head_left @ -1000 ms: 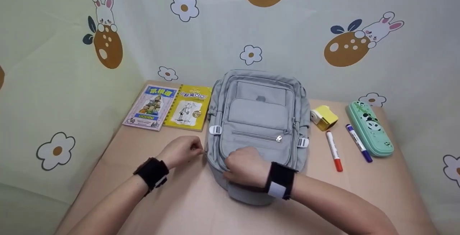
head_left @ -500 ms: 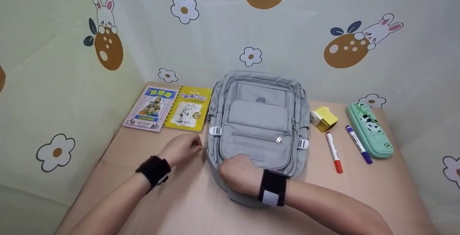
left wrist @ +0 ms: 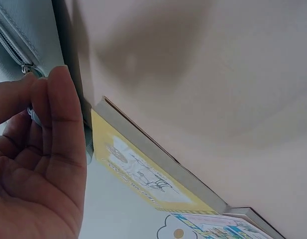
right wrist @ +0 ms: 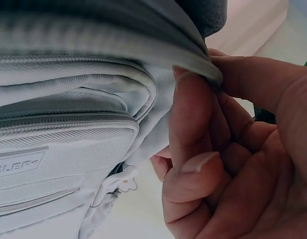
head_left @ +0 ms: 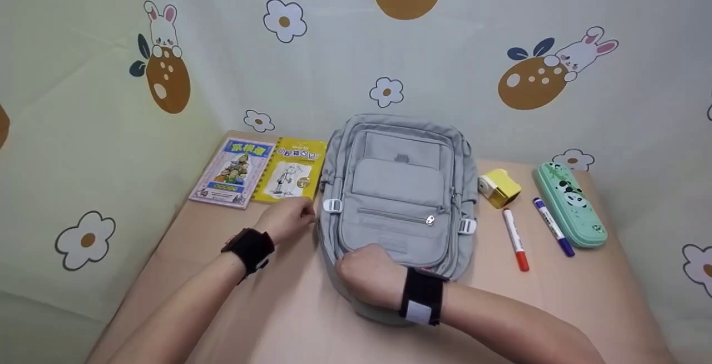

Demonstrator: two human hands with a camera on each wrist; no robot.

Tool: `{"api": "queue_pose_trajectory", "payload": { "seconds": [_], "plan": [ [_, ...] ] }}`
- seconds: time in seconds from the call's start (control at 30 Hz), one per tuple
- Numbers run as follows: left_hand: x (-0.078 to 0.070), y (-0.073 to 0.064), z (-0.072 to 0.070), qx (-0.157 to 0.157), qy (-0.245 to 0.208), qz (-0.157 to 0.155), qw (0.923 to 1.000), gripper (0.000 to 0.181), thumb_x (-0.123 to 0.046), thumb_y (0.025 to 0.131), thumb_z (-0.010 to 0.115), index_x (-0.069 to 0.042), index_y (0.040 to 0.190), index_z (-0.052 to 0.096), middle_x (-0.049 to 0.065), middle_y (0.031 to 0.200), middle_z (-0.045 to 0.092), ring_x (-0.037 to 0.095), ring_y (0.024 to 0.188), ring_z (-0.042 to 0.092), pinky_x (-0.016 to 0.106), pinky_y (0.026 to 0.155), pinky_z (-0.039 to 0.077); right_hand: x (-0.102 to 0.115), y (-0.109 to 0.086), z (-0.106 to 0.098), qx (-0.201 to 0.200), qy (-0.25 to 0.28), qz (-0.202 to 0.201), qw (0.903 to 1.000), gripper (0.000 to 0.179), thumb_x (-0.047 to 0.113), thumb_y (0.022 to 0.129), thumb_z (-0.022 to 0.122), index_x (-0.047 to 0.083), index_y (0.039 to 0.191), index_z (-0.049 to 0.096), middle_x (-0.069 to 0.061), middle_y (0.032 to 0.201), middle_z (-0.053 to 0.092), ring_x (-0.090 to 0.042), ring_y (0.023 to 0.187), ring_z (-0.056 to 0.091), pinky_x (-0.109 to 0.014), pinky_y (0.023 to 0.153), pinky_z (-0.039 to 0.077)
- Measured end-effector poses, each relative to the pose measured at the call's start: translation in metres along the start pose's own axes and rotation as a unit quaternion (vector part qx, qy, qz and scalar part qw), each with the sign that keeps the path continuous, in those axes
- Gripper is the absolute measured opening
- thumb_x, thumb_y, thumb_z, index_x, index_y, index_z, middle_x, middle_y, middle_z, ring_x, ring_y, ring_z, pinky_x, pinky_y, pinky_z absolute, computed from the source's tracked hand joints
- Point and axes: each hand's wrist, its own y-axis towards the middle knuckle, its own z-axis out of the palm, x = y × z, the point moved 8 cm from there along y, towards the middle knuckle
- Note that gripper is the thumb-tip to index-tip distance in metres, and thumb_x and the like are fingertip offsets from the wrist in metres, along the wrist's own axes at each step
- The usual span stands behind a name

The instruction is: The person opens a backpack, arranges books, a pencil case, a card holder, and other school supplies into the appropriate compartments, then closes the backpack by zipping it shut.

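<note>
A grey backpack (head_left: 397, 177) lies on the table with its front pockets facing up. At its left side, my left hand (head_left: 286, 220) pinches the pull of a side zipper; the metal zipper slider (left wrist: 27, 68) shows just beyond the fingertips in the left wrist view. Over the lower left corner of the bag is my right hand (head_left: 370, 276). In the right wrist view its thumb and index finger pinch the seamed fabric edge (right wrist: 200, 67) of the bag. From the head view both sets of fingertips are mostly hidden.
Left of the bag lie a yellow spiral book (head_left: 292, 172) and a pink-bordered book (head_left: 233, 172). To its right are a yellow sharpener-like object (head_left: 500, 187), a red-capped marker (head_left: 515, 240), a blue-capped marker (head_left: 553, 226) and a green panda pencil case (head_left: 570, 205). Patterned cloth walls enclose the table.
My left hand has moved up along the bag's left side, toward the yellow book. My right hand has shifted slightly left and down at the lower corner. The head view has tilted a little.
</note>
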Motion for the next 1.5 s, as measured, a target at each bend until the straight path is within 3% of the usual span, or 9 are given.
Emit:
{"api": "queue_pose_trajectory", "payload": {
  "seconds": [0.27, 0.53, 0.77, 1.07, 1.2, 1.37, 1.5],
  "plan": [
    [0.000, 0.019, -0.002, 0.007, 0.001, -0.005, 1.0000, 0.004, -0.012, 0.094, 0.072, -0.009, 0.091, 0.072, 0.004, 0.089, 0.071, 0.026, 0.086, 0.066, 0.044, 0.083, 0.054, 0.000, -0.003, 0.000, -0.009, -0.014, -0.002, 0.9999, 0.021, 0.015, 0.079, 0.074, 0.021, 0.067, 0.058, 0.009, 0.055, 0.051, -0.010, 0.045, 0.048, -0.032, 0.037, 0.039],
    [0.009, 0.035, -0.005, 0.002, -0.014, -0.040, 0.9991, 0.006, -0.013, 0.096, 0.070, -0.007, 0.097, 0.071, 0.008, 0.098, 0.071, 0.029, 0.094, 0.066, 0.045, 0.088, 0.053, 0.003, -0.004, 0.000, 0.000, 0.010, -0.007, 0.9999, 0.016, 0.014, 0.080, 0.072, 0.020, 0.072, 0.060, 0.008, 0.058, 0.052, -0.011, 0.047, 0.048, -0.030, 0.039, 0.039],
    [0.014, 0.048, -0.006, -0.013, -0.022, -0.067, 0.9974, 0.006, -0.012, 0.097, 0.065, -0.008, 0.095, 0.068, 0.007, 0.094, 0.069, 0.027, 0.086, 0.063, 0.043, 0.082, 0.051, 0.005, -0.004, 0.000, -0.001, 0.013, -0.006, 0.9999, 0.018, 0.015, 0.083, 0.071, 0.020, 0.071, 0.059, 0.009, 0.058, 0.051, -0.010, 0.047, 0.047, -0.030, 0.039, 0.038],
    [0.012, 0.049, -0.006, -0.053, 0.008, -0.040, 0.9978, 0.007, -0.012, 0.096, 0.065, -0.007, 0.094, 0.069, 0.010, 0.095, 0.071, 0.031, 0.088, 0.066, 0.047, 0.082, 0.052, 0.001, -0.004, 0.001, 0.005, 0.036, 0.003, 0.9993, 0.021, 0.016, 0.082, 0.071, 0.020, 0.068, 0.056, 0.009, 0.056, 0.048, -0.010, 0.046, 0.044, -0.029, 0.040, 0.037],
    [0.012, 0.047, -0.004, -0.058, 0.016, -0.033, 0.9977, 0.008, -0.014, 0.095, 0.067, -0.008, 0.095, 0.072, 0.008, 0.095, 0.073, 0.031, 0.089, 0.068, 0.047, 0.082, 0.053, -0.004, -0.010, 0.001, 0.013, 0.062, 0.014, 0.9979, 0.020, 0.020, 0.088, 0.071, 0.020, 0.071, 0.060, 0.008, 0.060, 0.054, -0.011, 0.050, 0.050, -0.030, 0.043, 0.040],
    [0.011, 0.039, -0.001, -0.045, 0.010, -0.031, 0.9985, 0.011, -0.014, 0.095, 0.068, -0.008, 0.100, 0.075, 0.009, 0.101, 0.073, 0.030, 0.094, 0.068, 0.047, 0.087, 0.053, -0.016, -0.030, 0.000, 0.020, 0.100, 0.033, 0.9943, 0.023, 0.024, 0.090, 0.072, 0.018, 0.071, 0.063, 0.006, 0.061, 0.058, -0.013, 0.052, 0.053, -0.030, 0.046, 0.042],
    [0.010, 0.030, -0.001, -0.038, -0.003, -0.026, 0.9989, 0.015, -0.013, 0.096, 0.068, -0.008, 0.109, 0.074, 0.010, 0.111, 0.071, 0.031, 0.105, 0.066, 0.047, 0.095, 0.050, -0.033, -0.057, 0.003, 0.023, 0.160, 0.051, 0.9854, 0.025, 0.024, 0.090, 0.073, 0.019, 0.069, 0.061, 0.008, 0.062, 0.056, -0.012, 0.052, 0.051, -0.029, 0.049, 0.042]
  ]
}}
